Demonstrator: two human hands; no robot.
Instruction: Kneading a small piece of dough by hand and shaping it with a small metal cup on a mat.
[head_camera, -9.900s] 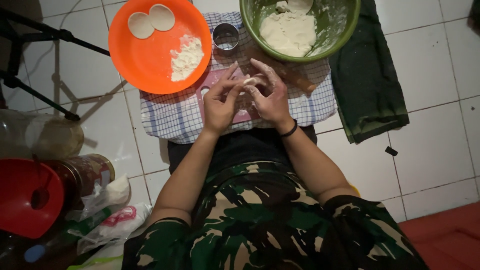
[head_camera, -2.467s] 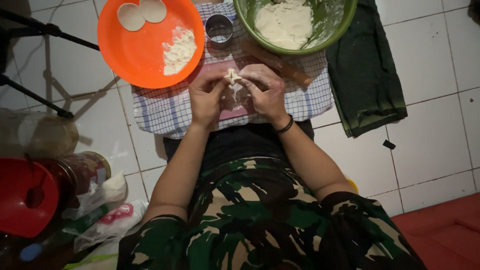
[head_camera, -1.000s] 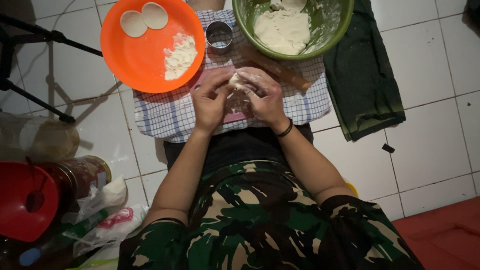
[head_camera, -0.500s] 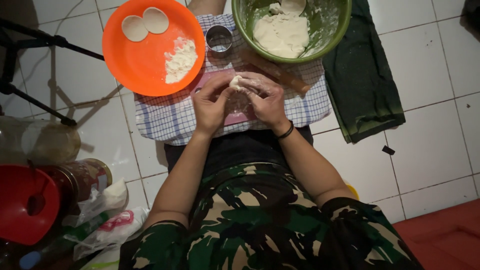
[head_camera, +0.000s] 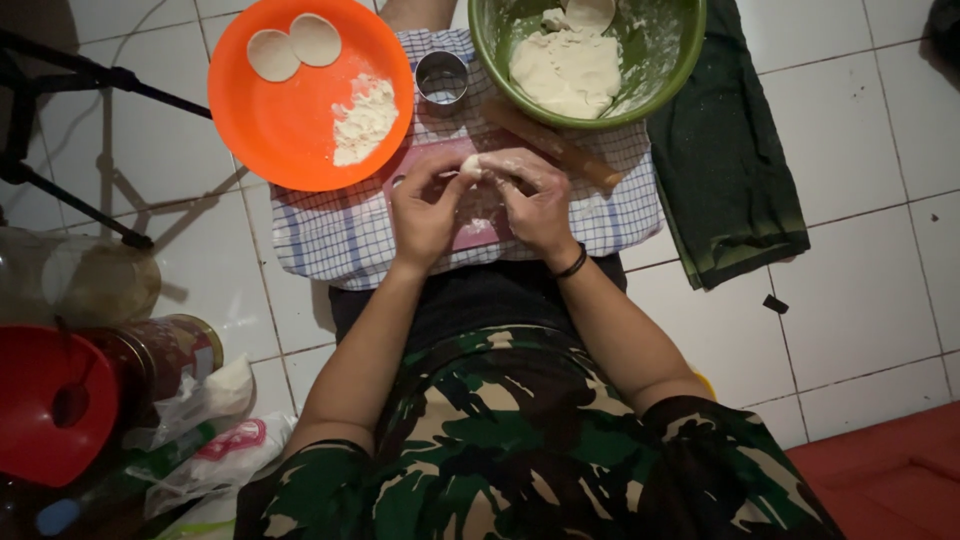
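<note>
My left hand (head_camera: 424, 206) and my right hand (head_camera: 531, 198) meet over a pink board (head_camera: 474, 233) on a checked cloth (head_camera: 340, 235). Together they pinch a small lump of pale dough (head_camera: 470, 166) between their fingertips. A green bowl (head_camera: 672, 62) with a mass of white dough stands just beyond my right hand. An orange plate (head_camera: 283, 120) at the far left carries two flat dough rounds (head_camera: 294, 46) and a heap of flour (head_camera: 364, 118). A small round metal cutter (head_camera: 442, 77) stands between plate and bowl. A wooden rolling pin (head_camera: 568, 156) lies under the bowl's near edge.
A dark green cloth (head_camera: 725, 160) lies on the white floor tiles to the right. At the left are a black tripod leg (head_camera: 70, 140), a red lid (head_camera: 45, 415), jars (head_camera: 150, 355) and plastic bags (head_camera: 215, 450). A red mat edge (head_camera: 890, 480) shows at the bottom right.
The hands have kept working the small dough lump over the pink board, shifting it slightly between the fingertips. Plate, bowl and cutter have stayed in place.
</note>
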